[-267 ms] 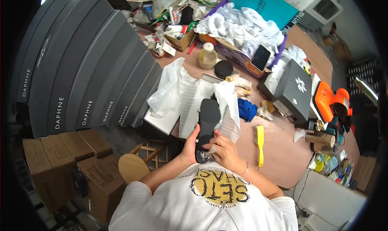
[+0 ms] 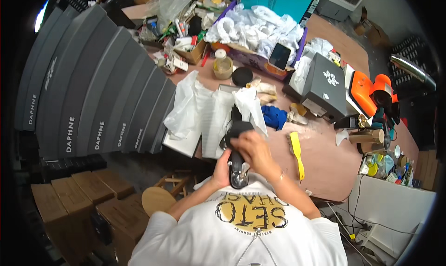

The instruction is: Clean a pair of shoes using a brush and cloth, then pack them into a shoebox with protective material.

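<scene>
A black shoe (image 2: 237, 167) is held in front of my chest, its rounded end near my shirt and a shiny clear bit on it. My left hand (image 2: 222, 172) grips its side, thumb along the edge. Bent over the shoe's far part, where a flat dark piece (image 2: 240, 126) shows, is my right hand (image 2: 254, 150); its fingers are closed on it and slightly blurred. Just beyond lies an open shoe box (image 2: 183, 145) with white wrapping paper (image 2: 214, 122). Another dark item with a thin strap is partly hidden under the paper.
Tall stacks of grey shoe boxes (image 2: 93, 89) rise at left. A yellow-handled brush (image 2: 296, 155), a blue cloth (image 2: 274, 117) and a jar (image 2: 222, 66) are on the table. Farther back stand a box of crumpled paper (image 2: 260, 31), a phone (image 2: 279, 56) and a dark box (image 2: 324, 87).
The shoe's far part has come closer and looks shorter, and my right hand has moved up from the near end onto it. The whole view has shifted slightly.
</scene>
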### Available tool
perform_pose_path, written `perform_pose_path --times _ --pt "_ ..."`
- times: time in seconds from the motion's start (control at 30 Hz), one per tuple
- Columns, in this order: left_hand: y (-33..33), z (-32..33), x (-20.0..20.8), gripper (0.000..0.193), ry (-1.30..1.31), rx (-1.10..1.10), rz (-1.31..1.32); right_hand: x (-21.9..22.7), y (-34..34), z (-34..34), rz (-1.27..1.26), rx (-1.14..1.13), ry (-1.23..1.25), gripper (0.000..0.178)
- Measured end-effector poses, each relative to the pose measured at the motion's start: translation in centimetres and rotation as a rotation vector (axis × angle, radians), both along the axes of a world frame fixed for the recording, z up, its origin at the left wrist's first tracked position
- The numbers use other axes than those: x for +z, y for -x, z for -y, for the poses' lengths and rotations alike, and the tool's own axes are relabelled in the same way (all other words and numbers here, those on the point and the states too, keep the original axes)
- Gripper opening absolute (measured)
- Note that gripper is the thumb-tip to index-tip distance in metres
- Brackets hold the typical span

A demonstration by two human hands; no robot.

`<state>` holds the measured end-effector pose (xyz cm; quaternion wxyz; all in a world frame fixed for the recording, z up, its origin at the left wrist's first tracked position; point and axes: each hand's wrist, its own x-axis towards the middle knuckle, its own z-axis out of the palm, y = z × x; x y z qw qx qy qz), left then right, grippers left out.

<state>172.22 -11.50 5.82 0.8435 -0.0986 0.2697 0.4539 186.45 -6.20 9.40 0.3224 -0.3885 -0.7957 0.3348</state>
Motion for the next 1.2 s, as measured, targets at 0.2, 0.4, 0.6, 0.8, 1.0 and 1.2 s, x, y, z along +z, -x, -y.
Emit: perform_pose_path --times 0.2,0.4,0.6,0.8,1.0,1.2 --pt "0.0 -0.6 0.1 0.047 0.0 0.015 0.054 0.8 0.5 0.7 0.081 0.003 -0.045 0.027" --pt "0.8 0.0 1.0 0.047 0.051 0.019 -0.04 -0.8 -0.3 2.6 -0.032 0.167 0.082 0.027" --pt "0.6 0.1 -0.8 0.043 -0.02 0.059 -0.154 -0.9 2.3 -1.1 -0.035 -0.127 -0.123 0.022" --pt "2.8 -3.6 1.4 0.055 -0.185 0.274 -0.173 -2.7 -5.0 4.0 0.141 -0.005 0.23 0.02" --pt "3.2 -5.7 1.5 0.051 -0.153 0.323 -0.353 3.1 -4.1 3.6 -0.14 -0.186 0.047 0.027" --pt "1.8 -5.7 2.5 0.052 -0.211 0.307 -0.278 1.4 -0.1 3.6 0.071 0.031 -0.314 0.041"
